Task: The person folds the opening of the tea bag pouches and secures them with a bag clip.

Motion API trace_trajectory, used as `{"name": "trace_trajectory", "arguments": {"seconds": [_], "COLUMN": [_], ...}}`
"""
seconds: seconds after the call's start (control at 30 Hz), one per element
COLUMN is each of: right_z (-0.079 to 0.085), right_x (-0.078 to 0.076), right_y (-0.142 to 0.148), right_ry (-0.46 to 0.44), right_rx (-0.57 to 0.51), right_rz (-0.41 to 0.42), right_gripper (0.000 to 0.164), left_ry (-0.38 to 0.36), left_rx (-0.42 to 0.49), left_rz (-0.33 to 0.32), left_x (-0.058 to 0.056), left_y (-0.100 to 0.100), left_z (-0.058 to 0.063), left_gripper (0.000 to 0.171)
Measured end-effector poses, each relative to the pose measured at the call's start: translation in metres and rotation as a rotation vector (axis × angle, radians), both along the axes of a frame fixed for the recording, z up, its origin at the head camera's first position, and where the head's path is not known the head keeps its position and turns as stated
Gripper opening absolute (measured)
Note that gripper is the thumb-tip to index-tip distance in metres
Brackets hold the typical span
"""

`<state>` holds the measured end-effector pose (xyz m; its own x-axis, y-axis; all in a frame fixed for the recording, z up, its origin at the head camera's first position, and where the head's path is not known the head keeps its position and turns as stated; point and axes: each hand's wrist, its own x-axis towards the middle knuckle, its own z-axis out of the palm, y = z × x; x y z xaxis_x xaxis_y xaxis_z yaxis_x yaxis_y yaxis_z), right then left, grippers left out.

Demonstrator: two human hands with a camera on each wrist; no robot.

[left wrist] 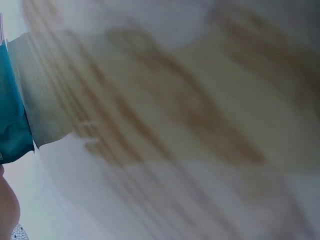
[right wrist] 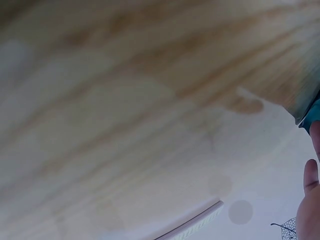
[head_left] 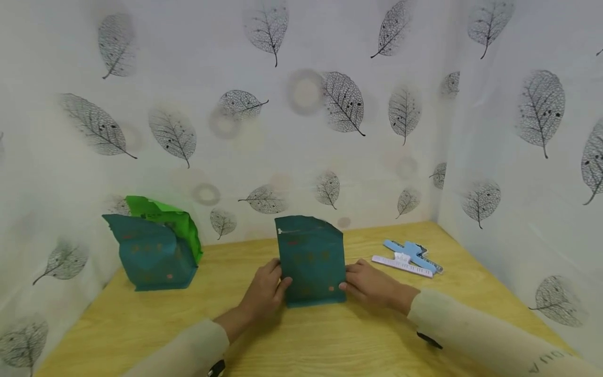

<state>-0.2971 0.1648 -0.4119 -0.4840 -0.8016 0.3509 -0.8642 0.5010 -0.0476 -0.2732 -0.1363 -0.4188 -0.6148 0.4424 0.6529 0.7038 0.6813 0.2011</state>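
A teal stand-up pouch (head_left: 311,262) with a folded, slanting top stands upright in the middle of the table in the head view. My left hand (head_left: 264,290) holds its left side, thumb lying over the front face, the other fingers partly hidden at the edge. At the right side my right hand (head_left: 372,283) grips the lower edge with its fingertips. Only slivers of the pouch (left wrist: 12,107) and the left hand (left wrist: 7,205) show in the left wrist view. The right wrist view catches fingers (right wrist: 311,175) beside a teal corner (right wrist: 313,117).
At the left stands a second teal pouch (head_left: 153,259), with a bright green bag (head_left: 190,225) behind it. A blue clip (head_left: 412,254) and a whitish ruler-marked clip (head_left: 402,265) lie together at the right. Leaf-patterned sheeting (head_left: 301,146) encloses the wooden table (head_left: 226,309) at back and sides.
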Motion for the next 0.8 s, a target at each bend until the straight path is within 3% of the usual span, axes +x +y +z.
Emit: {"name": "trace_trajectory", "arguments": {"seconds": [0.2,0.3,0.5,0.7,0.8], "right_z": [-0.002,-0.004,-0.007,0.0,0.005], "right_x": [0.0,-0.001,-0.005,-0.01,-0.011], "right_y": [0.0,0.0,0.006,0.007,0.003], "right_ry": [-0.043,-0.054,0.051,0.084,0.093], "right_rx": [-0.015,-0.052,-0.211,-0.284,-0.328], "right_rz": [-0.035,-0.022,-0.009,-0.063,-0.08], "right_gripper": [0.029,0.028,0.024,0.025,0.02], "left_ry": [-0.009,-0.047,-0.12,0.021,0.093], "left_rx": [-0.011,-0.003,0.117,0.213,0.221], "left_rz": [0.038,0.06,0.095,0.106,0.089], "left_x": [0.002,0.004,0.008,0.006,0.003], "left_y": [0.001,0.004,0.011,0.014,0.013], "left_z": [0.002,-0.001,-0.004,0.005,0.012], "left_gripper": [0.027,0.031,0.048,0.064,0.068]}}
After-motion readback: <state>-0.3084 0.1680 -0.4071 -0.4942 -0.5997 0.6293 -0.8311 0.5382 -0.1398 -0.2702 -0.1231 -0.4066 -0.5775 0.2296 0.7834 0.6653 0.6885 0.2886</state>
